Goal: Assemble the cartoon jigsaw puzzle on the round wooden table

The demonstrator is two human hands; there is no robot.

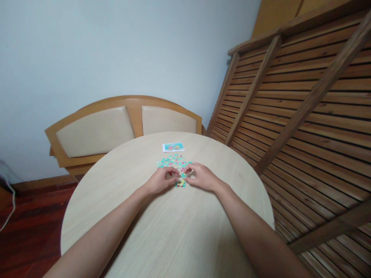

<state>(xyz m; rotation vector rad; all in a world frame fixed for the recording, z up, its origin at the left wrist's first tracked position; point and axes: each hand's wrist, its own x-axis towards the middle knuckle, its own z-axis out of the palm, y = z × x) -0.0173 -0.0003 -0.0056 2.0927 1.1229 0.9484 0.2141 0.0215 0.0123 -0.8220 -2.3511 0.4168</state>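
My left hand (162, 180) rests at the table's middle, its thumb and fingers curled together at the left side of a small joined patch of jigsaw puzzle (181, 183), yellow and teal. Whatever those fingertips hold, if anything, is too small to make out. Opposite it, my right hand (203, 177) pinches a small teal and yellow puzzle piece (184, 175) just above the patch. Loose puzzle pieces (171, 159), teal, pink and white, lie scattered beyond both hands. Some of them are partly hidden behind the fingers.
A picture card (173, 147) in teal with pink and yellow figures lies beyond the pieces. Everything sits on a round pale wooden table (116, 170). Behind it stands a padded headboard (135, 102) against the wall, and a slatted wooden frame (290, 100) leans at the right.
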